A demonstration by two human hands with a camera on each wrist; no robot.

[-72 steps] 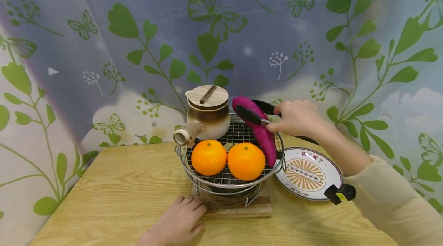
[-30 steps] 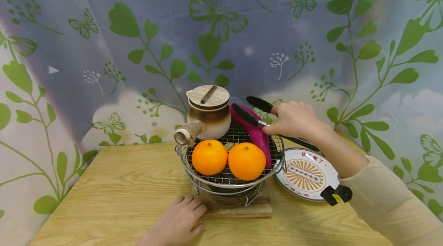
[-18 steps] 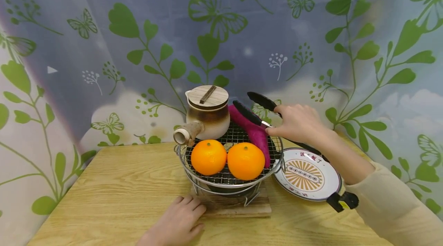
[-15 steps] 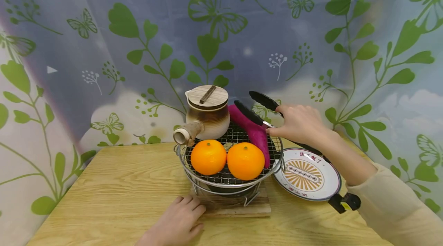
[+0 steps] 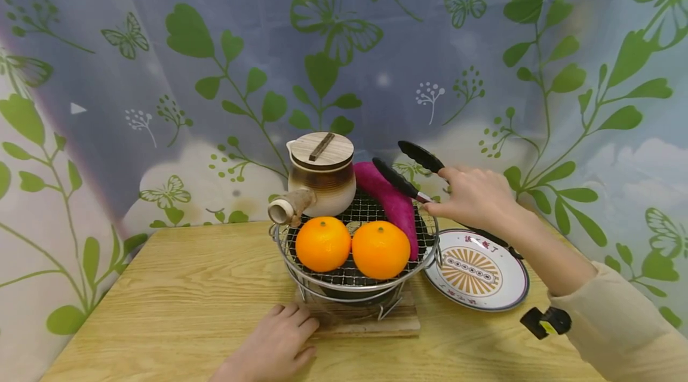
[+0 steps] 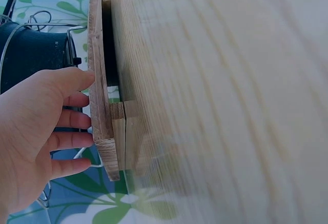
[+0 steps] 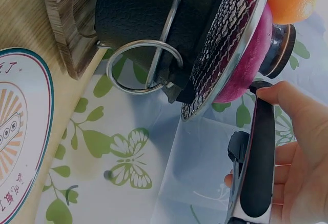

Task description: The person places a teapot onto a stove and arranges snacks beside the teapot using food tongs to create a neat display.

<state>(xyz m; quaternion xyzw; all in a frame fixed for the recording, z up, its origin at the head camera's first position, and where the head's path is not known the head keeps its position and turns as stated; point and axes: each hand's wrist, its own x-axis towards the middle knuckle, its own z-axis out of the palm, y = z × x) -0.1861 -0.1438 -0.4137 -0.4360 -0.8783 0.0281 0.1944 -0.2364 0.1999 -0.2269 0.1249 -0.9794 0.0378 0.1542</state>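
Note:
My right hand grips a pair of black-tipped tongs, its thumb on one arm and fingers on the other. The spread tips hold nothing and stand above and right of a purple sweet potato. That sweet potato lies along the right side of a round wire grill, partly behind one of two oranges. A brown and cream teapot with a wooden lid sits on the grill's back left. My left hand rests its relaxed fingertips at the wooden board under the stove.
A white plate with an orange sunburst pattern lies right of the grill, under my right forearm. The teapot's bamboo handle juts toward the front left. Behind the wooden table hangs a leaf-and-butterfly curtain.
The tongs have let go of the sweet potato, which now lies lower on the grill. Their tips have spread, and my right hand has drawn back slightly rightward. My left hand stays in place.

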